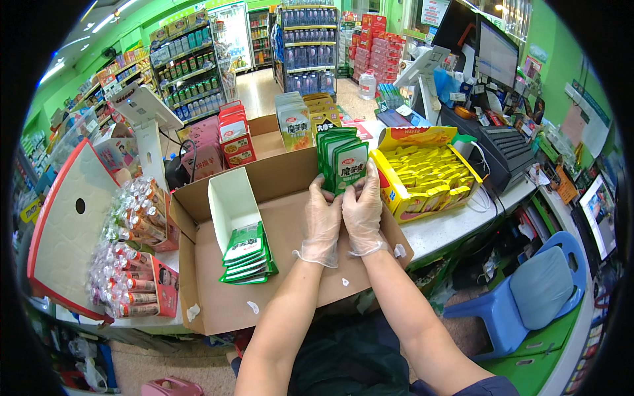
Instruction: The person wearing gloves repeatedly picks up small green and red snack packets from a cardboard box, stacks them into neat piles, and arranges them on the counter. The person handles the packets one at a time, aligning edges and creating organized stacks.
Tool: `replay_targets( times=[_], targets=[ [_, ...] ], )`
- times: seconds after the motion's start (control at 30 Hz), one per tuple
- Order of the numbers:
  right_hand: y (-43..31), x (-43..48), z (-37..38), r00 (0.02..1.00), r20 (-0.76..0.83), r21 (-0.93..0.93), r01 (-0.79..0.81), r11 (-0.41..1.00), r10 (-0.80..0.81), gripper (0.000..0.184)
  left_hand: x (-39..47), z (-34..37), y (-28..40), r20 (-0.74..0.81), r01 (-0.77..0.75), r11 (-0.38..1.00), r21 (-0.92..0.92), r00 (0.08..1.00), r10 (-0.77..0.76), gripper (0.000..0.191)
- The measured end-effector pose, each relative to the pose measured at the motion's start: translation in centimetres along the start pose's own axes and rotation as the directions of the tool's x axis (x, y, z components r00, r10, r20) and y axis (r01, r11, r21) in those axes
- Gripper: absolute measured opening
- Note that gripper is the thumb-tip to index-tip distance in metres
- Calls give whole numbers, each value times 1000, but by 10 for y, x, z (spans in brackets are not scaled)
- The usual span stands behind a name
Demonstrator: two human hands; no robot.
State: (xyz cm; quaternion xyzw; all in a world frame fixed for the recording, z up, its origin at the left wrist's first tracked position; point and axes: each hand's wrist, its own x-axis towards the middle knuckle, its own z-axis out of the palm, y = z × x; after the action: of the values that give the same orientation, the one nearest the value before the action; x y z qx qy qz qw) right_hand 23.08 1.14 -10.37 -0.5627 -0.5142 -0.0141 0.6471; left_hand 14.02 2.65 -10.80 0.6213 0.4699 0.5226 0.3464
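Note:
Between my gloved hands stands a stack of green snack packets [349,163]. My left hand [319,215] grips its lower left side, and my right hand [364,205] holds the lower right. Clear plastic gloves cover both hands. Below them lies a shallow cardboard box [282,222] on the counter. Inside it, to the left of my hands, a white-lined display carton [233,198] lies tilted, with several more green packets [247,255] fanned out at its near end. Just right of my right hand sits a yellow wafer box [421,173] full of yellow-wrapped pieces.
Lollipop-like wrapped sticks [136,277] fill pink cartons at the left. Behind the box stand red packets [235,133], pale packets [294,121] and pink packets [203,153]. A keyboard [507,143] and monitor [498,52] are at right, above a blue plastic chair [525,292].

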Motion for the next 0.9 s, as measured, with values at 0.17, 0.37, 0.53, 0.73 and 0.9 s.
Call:
replay_targets(
  times=[0.17, 0.37, 0.53, 0.73, 0.9],
  targets=[
    [4, -1, 4, 1000, 9, 12, 29, 999, -29, 76, -3, -1, -6, -43, -15, 984, -179, 999, 7, 71],
    [-6, -6, -11, 1000, 22, 109, 4, 994, -7, 76, -15, -10, 15, 7, -36, 991, -129, 999, 37, 72],
    [-35, -19, -20, 996, 78, 186, -63, 981, 49, 74, -35, -21, 27, -26, -114, 991, -67, 993, 112, 65],
    [-86, -28, -43, 935, 352, 514, -163, 842, -33, 48, -105, -74, 74, 50, -389, 917, -91, 918, 394, 52],
    [-112, -23, -43, 682, 620, 498, 40, 866, -388, 41, -146, -142, 106, -38, -532, 841, 95, 843, 537, 34]
  ],
)
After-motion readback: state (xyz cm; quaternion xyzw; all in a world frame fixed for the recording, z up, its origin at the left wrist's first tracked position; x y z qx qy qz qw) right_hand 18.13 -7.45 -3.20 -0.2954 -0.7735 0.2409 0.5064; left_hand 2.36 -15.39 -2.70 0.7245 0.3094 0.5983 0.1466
